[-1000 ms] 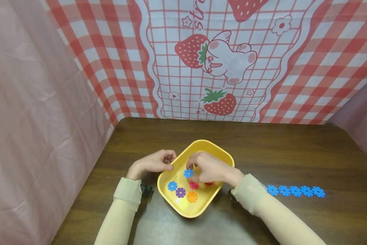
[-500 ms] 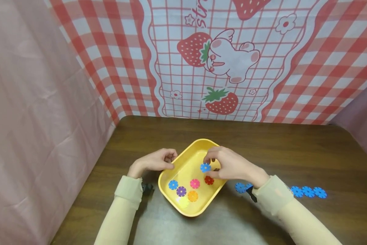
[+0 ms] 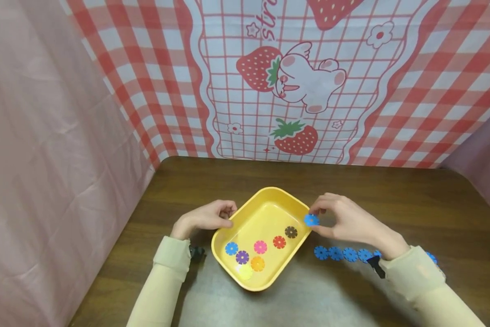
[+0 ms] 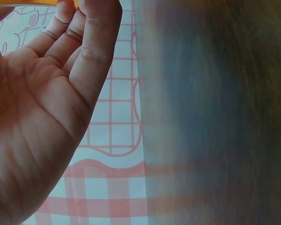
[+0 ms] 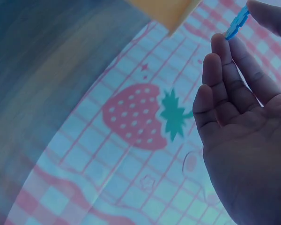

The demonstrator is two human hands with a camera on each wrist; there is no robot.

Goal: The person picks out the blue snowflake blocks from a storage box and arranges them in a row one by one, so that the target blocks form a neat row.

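My right hand (image 3: 347, 222) pinches a blue notched plastic disc (image 3: 311, 220) between thumb and fingers, just past the right rim of a yellow tray (image 3: 265, 215). In the right wrist view that blue disc (image 5: 237, 22) shows edge-on. My left hand (image 3: 205, 215) holds the tray's left rim, fingers curled and thumb at the edge. Inside the tray lie a blue disc (image 3: 231, 248), a purple disc (image 3: 242, 257), a pink disc (image 3: 260, 247), an orange disc (image 3: 258, 264), a yellow disc (image 3: 245, 272), a red disc (image 3: 279, 242) and a dark brown disc (image 3: 291, 232).
A row of several blue discs (image 3: 349, 255) lies on the wooden table (image 3: 424, 204) right of the tray, partly covered by my right wrist and sleeve. Behind the table hangs a checked strawberry cloth (image 3: 228, 104); a pink curtain (image 3: 56, 159) hangs at the left.
My right hand has lifted a blue disc out of the tray and carried it right, past the rim. The brown and red discs now show fully. My left hand stays at the tray's rim.
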